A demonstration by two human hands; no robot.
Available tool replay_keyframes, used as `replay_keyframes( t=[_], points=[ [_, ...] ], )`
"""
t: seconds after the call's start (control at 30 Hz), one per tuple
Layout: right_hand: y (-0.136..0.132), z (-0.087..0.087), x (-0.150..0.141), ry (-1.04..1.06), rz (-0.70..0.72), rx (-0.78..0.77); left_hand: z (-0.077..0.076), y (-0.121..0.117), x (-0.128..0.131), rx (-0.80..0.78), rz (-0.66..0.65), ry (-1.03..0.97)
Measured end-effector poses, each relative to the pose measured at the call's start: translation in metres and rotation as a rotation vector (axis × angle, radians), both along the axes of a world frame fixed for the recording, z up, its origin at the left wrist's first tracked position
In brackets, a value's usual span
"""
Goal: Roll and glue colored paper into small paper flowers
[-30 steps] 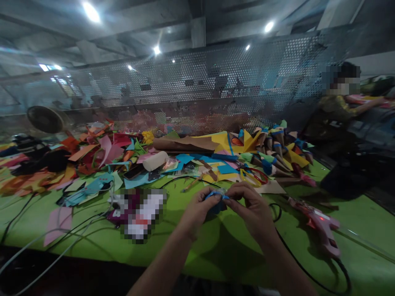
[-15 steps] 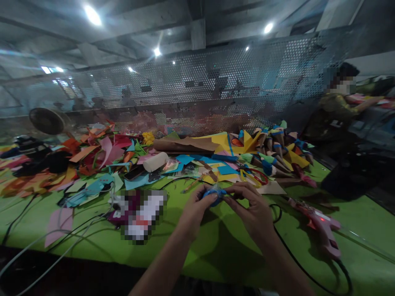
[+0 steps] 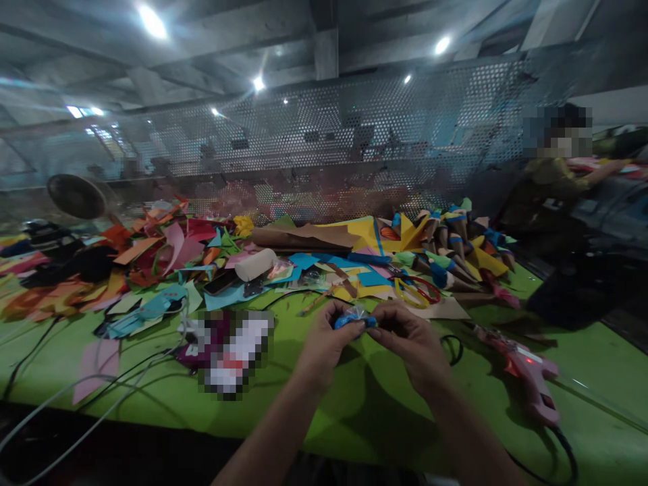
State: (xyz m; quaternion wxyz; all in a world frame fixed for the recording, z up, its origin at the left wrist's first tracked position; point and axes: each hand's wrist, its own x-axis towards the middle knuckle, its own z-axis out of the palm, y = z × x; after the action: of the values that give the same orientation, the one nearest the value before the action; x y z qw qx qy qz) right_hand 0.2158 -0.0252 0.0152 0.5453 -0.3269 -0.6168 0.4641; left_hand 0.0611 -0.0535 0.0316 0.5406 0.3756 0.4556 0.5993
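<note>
Over the green tabletop (image 3: 283, 412), my left hand (image 3: 325, 344) is closed round a small blue bundle (image 3: 346, 318) with clear, shiny plastic at its top. The thumb lies across its front. My right hand (image 3: 411, 339) is closed too, its thumb and fingertips pinching the bundle's right edge. Both hands meet at the bundle, so part of it is hidden, and I cannot make out exactly what it is. Just behind the hands lie scissors (image 3: 424, 294) with red and yellow handles.
To the right lies a pink glue gun (image 3: 534, 378) with a lit red light and a black cord. Coloured paper scraps (image 3: 177, 246) and brown-wrapped paper cones (image 3: 455, 243) pile up at the back. A paper roll (image 3: 256, 264) and white cables (image 3: 126, 385) are leftward. Another person (image 3: 551, 175) works far right.
My right hand has moved slightly in toward the bundle, its fingers now more bunched at the right edge. The bundle has turned a little in my left hand.
</note>
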Motion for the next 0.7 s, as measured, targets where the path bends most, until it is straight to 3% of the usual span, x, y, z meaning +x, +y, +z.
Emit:
replay_keyframes(
  t=[0.23,0.43,0.7],
  points=[
    [0.0036,-0.0091,0.0024,0.098,0.098,-0.144,0.0035,0.0005,0.005,-0.002,0.058,0.014],
    [0.0032,-0.0054,0.0013,0.189,0.133,-0.202,0.0079,-0.0002,0.0009,0.065,0.042,0.273],
    [0.0012,-0.0023,0.0,0.168,0.077,-0.139,0.0077,-0.0026,-0.0011,0.037,-0.054,0.177]
  ],
)
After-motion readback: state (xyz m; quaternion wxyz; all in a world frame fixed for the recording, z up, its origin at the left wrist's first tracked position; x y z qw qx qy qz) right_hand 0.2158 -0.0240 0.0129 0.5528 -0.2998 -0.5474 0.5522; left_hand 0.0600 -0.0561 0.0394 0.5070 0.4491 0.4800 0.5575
